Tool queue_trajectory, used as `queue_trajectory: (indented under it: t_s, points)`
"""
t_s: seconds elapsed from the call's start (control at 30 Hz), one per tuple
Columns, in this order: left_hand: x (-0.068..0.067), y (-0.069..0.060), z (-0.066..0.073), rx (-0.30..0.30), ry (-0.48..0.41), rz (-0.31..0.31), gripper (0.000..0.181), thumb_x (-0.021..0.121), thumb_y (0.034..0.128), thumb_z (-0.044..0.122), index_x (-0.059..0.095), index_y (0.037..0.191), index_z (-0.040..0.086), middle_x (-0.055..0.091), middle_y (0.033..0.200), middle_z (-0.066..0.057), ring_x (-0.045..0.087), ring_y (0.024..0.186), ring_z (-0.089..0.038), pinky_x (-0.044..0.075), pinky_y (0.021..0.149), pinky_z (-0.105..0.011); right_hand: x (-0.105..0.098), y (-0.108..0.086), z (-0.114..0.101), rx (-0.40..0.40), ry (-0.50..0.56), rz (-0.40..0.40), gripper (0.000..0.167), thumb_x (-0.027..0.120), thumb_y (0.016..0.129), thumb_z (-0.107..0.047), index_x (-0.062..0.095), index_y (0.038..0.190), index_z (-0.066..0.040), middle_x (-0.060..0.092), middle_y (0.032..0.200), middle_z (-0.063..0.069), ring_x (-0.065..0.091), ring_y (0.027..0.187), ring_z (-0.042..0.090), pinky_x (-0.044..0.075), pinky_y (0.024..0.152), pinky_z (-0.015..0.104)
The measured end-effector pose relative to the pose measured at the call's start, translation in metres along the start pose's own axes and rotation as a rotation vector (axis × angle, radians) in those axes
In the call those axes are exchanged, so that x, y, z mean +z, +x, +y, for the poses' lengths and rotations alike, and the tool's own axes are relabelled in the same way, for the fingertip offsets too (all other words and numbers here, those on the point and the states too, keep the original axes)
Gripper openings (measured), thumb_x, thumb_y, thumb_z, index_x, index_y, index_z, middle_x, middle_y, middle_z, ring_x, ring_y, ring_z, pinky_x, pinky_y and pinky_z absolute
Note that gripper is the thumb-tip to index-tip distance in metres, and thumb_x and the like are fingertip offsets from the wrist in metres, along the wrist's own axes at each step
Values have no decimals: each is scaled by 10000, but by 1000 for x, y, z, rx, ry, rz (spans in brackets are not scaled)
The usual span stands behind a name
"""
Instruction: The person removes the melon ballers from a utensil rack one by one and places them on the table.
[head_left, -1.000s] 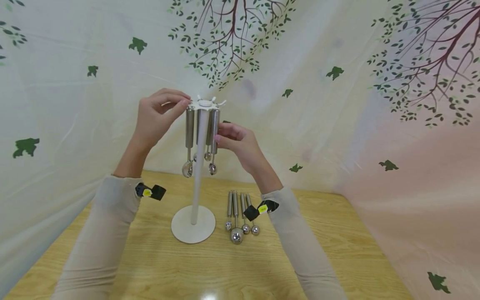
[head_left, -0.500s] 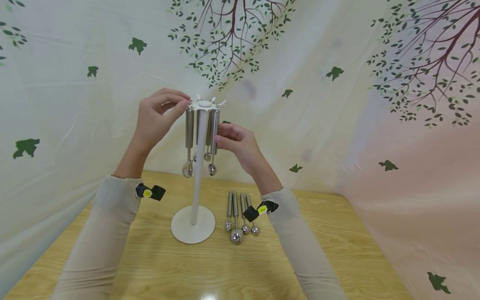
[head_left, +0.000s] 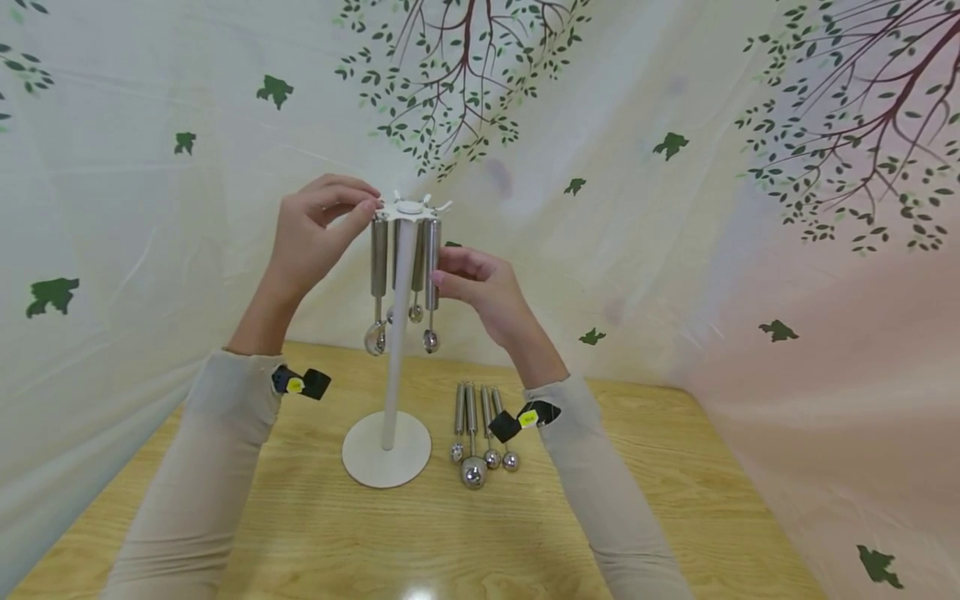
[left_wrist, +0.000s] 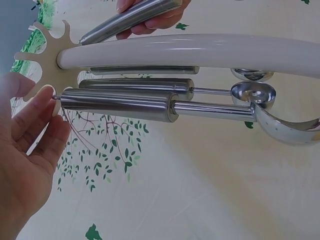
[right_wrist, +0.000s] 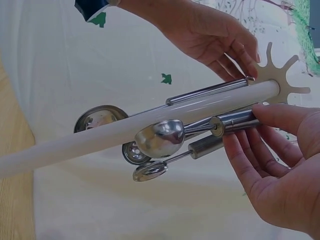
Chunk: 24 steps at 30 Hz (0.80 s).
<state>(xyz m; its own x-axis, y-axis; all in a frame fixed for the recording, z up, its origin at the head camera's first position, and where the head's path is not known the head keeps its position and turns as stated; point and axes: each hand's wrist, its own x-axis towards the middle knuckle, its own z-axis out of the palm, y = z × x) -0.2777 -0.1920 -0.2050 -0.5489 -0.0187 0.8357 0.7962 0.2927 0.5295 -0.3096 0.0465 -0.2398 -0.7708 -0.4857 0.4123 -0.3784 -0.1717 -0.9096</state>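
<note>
A white stand [head_left: 395,367] rises upright from a round base, with a notched disc of hooks on top. My left hand [head_left: 311,237] pinches the edge of that disc between thumb and fingertips, beside the end of a hanging large steel scoop [left_wrist: 120,102]. Low on the other side, my right hand [head_left: 482,292] pinches the handle of another steel scoop [right_wrist: 235,121], its bowl pointing down. Whether this handle's top end is on a hook is hard to tell. More steel scoops [head_left: 416,312] hang behind the pole, partly hidden by it.
Several steel scoops [head_left: 472,471] lie side by side on the wooden table [head_left: 337,542], right of the stand's round base [head_left: 367,467]. A pale curtain [head_left: 600,275] with printed trees and leaves surrounds the table at the back and sides.
The scoop in my right hand has swung slightly to the right, away from the pole, and the hand moved with it. My left hand stays almost still on the disc.
</note>
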Motion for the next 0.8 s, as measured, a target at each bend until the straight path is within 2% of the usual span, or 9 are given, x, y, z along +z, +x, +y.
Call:
queue_trajectory:
  t_s: [0.17, 0.47, 0.8]
  points:
    - [0, 0, 0, 0, -5, -3, 159, 658, 969, 27, 729, 1035, -99, 678, 1030, 145, 634, 1046, -90, 538, 1020, -207, -4, 1, -3, 9, -16, 10, 382, 660, 939, 33, 602, 1313, 86, 708, 1048, 19, 694, 937, 151, 607, 928, 337]
    - [0, 0, -1, 4, -41, 2, 160, 649, 968, 12, 713, 1012, -127, 675, 1015, 138, 637, 1030, -93, 545, 996, -190, -8, 2, -10, 10, 4, 43, 358, 665, 936, 37, 621, 1288, 82, 717, 1027, 22, 701, 919, 153, 620, 900, 341]
    - [1, -1, -1, -21, -39, -2, 175, 644, 974, 20, 710, 1049, -124, 661, 1026, 136, 626, 1042, -98, 540, 1011, -197, -12, 2, -8, 3, 30, 47, 335, 658, 940, 42, 626, 1271, 80, 717, 1012, 24, 698, 910, 152, 623, 883, 325]
